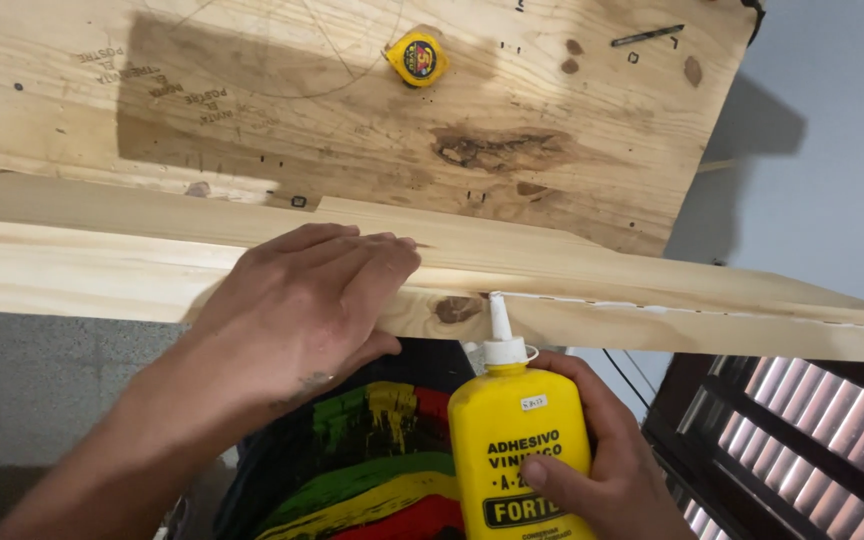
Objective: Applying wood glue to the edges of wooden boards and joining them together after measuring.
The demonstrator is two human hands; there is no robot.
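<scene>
Nearest, the right hand [607, 455] grips a yellow glue bottle [517, 440], its white nozzle touching the near edge of a long board [652, 320] along a white glue line [692, 310]. The left hand [302, 310] rests on that board, fingers spread flat. Beyond, a plywood sheet [252, 100] carries a yellow tape measure [417, 58] and a drill bit [647, 36]; open room lies right.

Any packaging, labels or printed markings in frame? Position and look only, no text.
Glue bottle: bottom centre, in the right hand; yellow, flat-sided, white nozzle, black print, small white sticker.
Tape measure: top centre on the plywood board; yellow case, round dark label.
Ink stamps: upper left of the board; faded, dark.
</scene>
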